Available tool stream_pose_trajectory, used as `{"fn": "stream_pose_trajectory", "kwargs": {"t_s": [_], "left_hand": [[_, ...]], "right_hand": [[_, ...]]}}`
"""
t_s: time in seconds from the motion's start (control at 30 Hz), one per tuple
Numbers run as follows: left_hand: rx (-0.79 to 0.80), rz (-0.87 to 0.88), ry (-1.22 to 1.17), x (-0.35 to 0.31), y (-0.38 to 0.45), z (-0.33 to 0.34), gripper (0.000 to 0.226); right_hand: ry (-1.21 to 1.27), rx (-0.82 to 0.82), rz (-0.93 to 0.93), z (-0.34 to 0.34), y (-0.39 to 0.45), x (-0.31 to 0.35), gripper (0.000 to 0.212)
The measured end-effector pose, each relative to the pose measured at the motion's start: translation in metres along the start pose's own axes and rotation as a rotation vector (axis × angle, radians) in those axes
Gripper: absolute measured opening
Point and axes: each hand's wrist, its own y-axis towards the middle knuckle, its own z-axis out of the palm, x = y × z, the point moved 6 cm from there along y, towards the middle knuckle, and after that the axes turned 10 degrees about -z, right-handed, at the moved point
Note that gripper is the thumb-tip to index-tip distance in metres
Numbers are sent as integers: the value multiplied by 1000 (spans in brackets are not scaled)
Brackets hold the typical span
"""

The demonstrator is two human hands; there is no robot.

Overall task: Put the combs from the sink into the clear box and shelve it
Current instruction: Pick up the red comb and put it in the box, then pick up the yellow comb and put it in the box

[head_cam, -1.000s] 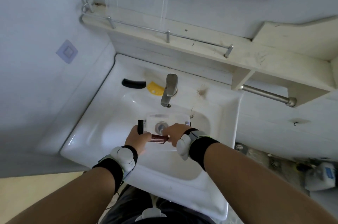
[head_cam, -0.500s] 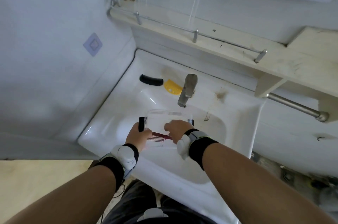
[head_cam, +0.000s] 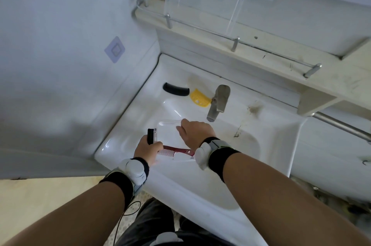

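Since half a second ago the right hand [head_cam: 195, 132] has slid farther over the box [head_cam: 167, 131], toward the tap, while the left hand's grip has not changed; the view has also swung left, so the sink sits more to the right of the picture.

The left hand [head_cam: 147, 150] is closed around the box's left edge, by a black clip [head_cam: 150, 136] on its side, and its thumb lies on the end of the red comb [head_cam: 176, 150]. The box is clear, shallow and rectangular, and sits over the basin of the sink [head_cam: 271, 135]. The red comb lies across its near end, teeth toward the person; whether it rests inside or on the rim I cannot tell. The right hand lies palm down over the box's right side, fingers curled; what they grip, if anything, is hidden.

On the sink's back ledge a black comb [head_cam: 175, 89] lies curved, and just right of it a short yellow comb [head_cam: 199, 98], partly tucked behind the tap [head_cam: 218, 101]. Both are well apart from the box. Above runs a railed shelf [head_cam: 251, 54].
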Motion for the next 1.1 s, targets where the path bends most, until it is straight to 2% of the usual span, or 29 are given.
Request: {"fn": "stream_pose_trajectory", "kwargs": {"t_s": [0.23, 0.37, 0.5, 0.83, 1.1], "left_hand": [[-12, -28, -50, -11, 10, -12, 37], [-35, -43, -18, -14, 24, -21, 36], [-38, -47, 8, -18, 34, -27, 38], [-37, -13, -29, -27, 57, -39, 35], [-2, -5, -108, -31, 76, -48, 38]], "right_hand": [[78, -101, 65, -18, 28, -2, 19], [125, -65, 139, -17, 49, -8, 35], [84, -124, 208, -27, 63, -20, 42], [1, -70, 611, -9, 103, -70, 42], [-78, -42, 586, 8, 119, -89, 36]]}}
